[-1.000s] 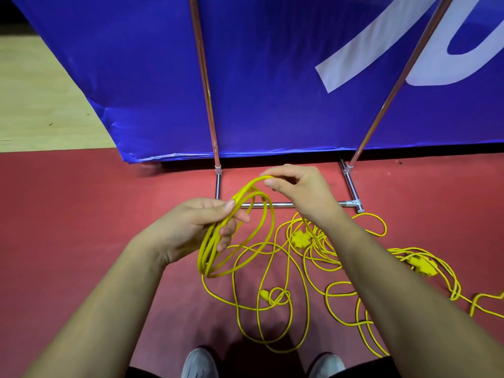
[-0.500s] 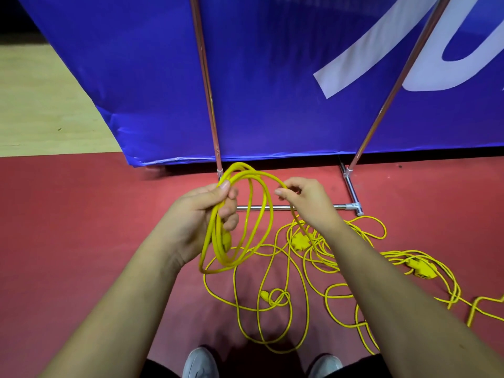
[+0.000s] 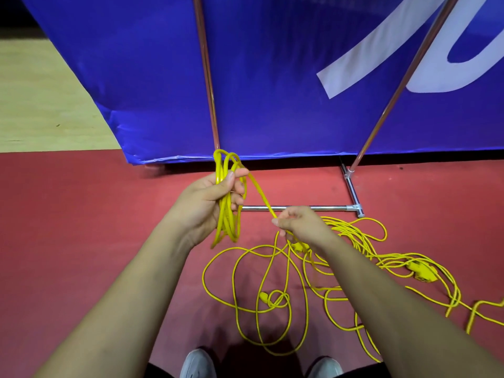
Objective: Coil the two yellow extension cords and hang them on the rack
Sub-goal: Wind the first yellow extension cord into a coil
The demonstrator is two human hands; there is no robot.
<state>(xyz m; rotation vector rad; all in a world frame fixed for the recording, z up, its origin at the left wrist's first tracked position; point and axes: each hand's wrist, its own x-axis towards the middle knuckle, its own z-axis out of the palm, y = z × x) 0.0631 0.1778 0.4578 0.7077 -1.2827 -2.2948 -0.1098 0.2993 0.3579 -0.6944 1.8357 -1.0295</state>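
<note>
Head cam: left hand [image 3: 207, 199] grips yellow cord coil [image 3: 227, 227]; right hand [image 3: 300, 222], 4 o'clock, pinches taut yellow strand [image 3: 259, 192]. Best: equal loops, light tension.

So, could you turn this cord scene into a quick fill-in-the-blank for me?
The left hand grips ___ cord loops.
The right hand pinches the loose cord, which runs up to the ___ hand.
The rest of it lies on the ___ floor.
Behind the rack's metal bar hangs a ___ banner.
Missing: yellow, left, red, blue.
</note>
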